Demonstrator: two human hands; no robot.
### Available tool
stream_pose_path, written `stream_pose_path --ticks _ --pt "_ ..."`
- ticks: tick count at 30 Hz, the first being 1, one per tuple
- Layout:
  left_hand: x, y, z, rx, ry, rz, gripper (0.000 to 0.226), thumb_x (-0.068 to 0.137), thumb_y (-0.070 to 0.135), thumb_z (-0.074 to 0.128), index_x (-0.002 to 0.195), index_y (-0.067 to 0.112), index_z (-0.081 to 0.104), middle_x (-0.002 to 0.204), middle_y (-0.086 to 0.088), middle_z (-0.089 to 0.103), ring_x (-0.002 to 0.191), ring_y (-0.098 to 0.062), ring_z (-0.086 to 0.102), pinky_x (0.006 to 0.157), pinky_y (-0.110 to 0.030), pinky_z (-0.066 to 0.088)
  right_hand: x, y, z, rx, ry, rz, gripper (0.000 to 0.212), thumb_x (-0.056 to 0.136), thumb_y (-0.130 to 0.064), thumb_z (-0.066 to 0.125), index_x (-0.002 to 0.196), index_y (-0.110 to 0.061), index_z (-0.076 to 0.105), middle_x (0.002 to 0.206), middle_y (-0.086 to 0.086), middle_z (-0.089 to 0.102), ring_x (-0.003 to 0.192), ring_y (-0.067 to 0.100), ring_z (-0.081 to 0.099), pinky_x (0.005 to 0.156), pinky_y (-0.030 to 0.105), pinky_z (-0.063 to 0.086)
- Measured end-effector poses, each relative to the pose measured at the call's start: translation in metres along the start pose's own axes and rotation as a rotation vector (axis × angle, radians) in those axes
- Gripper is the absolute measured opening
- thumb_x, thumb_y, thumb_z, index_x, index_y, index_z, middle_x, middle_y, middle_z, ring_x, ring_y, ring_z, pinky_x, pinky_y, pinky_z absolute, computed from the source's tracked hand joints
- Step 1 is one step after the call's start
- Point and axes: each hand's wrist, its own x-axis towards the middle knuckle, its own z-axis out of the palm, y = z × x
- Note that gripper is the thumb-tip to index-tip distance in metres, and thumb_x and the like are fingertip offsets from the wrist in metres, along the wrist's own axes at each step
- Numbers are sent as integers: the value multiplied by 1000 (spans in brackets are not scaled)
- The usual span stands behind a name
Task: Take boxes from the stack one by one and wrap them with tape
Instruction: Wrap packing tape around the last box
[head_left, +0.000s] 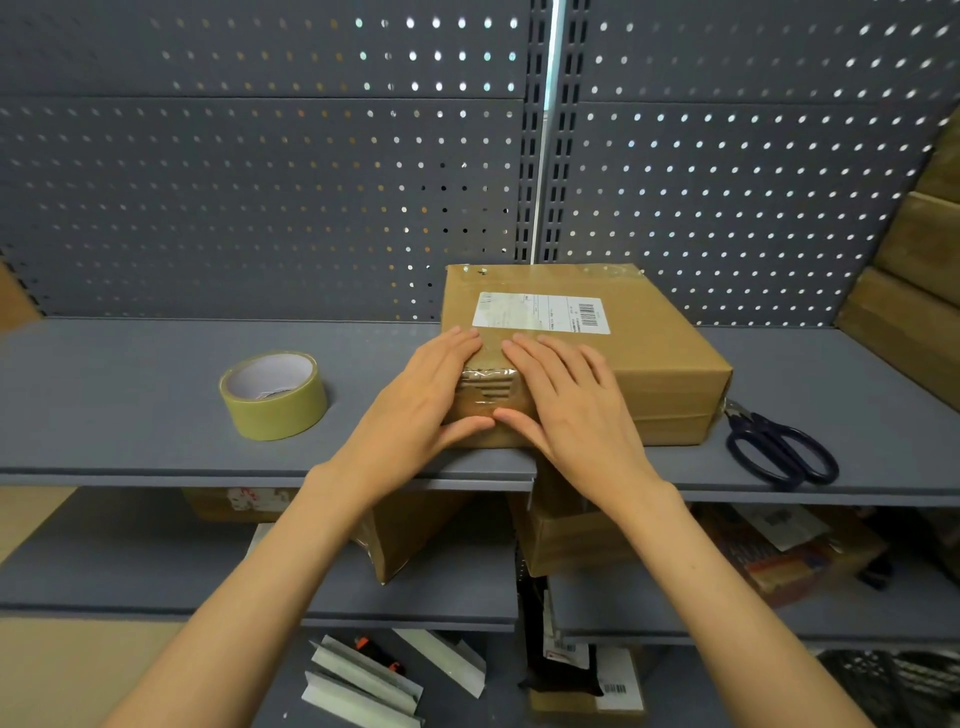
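Note:
A flat brown cardboard box (660, 358) with a white shipping label lies on the grey shelf (130, 374). A strip of clear tape (488, 387) runs over its near left corner. My left hand (426, 395) and my right hand (566, 400) lie flat on that corner, fingers straight, pressing on either side of the tape, thumbs against the box's front face. A roll of yellowish tape (274, 395) stands on the shelf to the left of the box, apart from both hands. A stack of brown boxes (919, 270) rises at the right edge.
Dark-handled scissors (779, 447) lie on the shelf just right of the box. A perforated grey back panel (260, 182) closes the rear. Lower shelves hold more cardboard boxes (571, 535), packets and white folded pieces (363, 680).

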Motion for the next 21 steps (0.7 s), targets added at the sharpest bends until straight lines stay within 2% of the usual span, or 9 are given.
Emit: stream_pose_path --ticks 6,12,15,17,21 --pt "1 2 -3 -25 -33 -4 80 85 53 51 145 3 32 152 -13 32 143 -20 22 116 -30 17 0 -2 -4 18 -59 17 64 91 -53 41 136 -9 49 136 7 53 124 23 49 105 36 28" --pt "1 1 -3 -28 -47 4 82 84 39 65 148 4 26 154 -12 26 139 -4 9 114 -17 5 -1 -6 -7 53 -75 56 65 88 -54 42 134 -9 50 136 7 53 124 24 49 106 37 29" --pt "1 3 -5 -22 -45 -2 84 84 34 69 148 4 24 155 -12 25 142 -11 12 114 -18 6 0 -9 -9 38 -101 72 67 86 -54 42 133 -9 50 135 8 54 124 24 49 106 38 28" --pt "1 3 -5 -11 -60 -9 87 82 33 72 148 4 23 155 -12 24 144 -18 15 117 -25 10 0 -9 -9 38 -112 70 68 85 -55 46 134 -8 49 136 9 53 125 25 49 106 38 27" --pt "0 3 -5 -8 -69 -12 90 80 35 74 148 4 23 156 -12 23 145 -21 17 117 -29 14 0 -10 -8 30 -134 66 79 75 -55 68 134 -6 48 137 10 52 126 26 48 108 40 27"
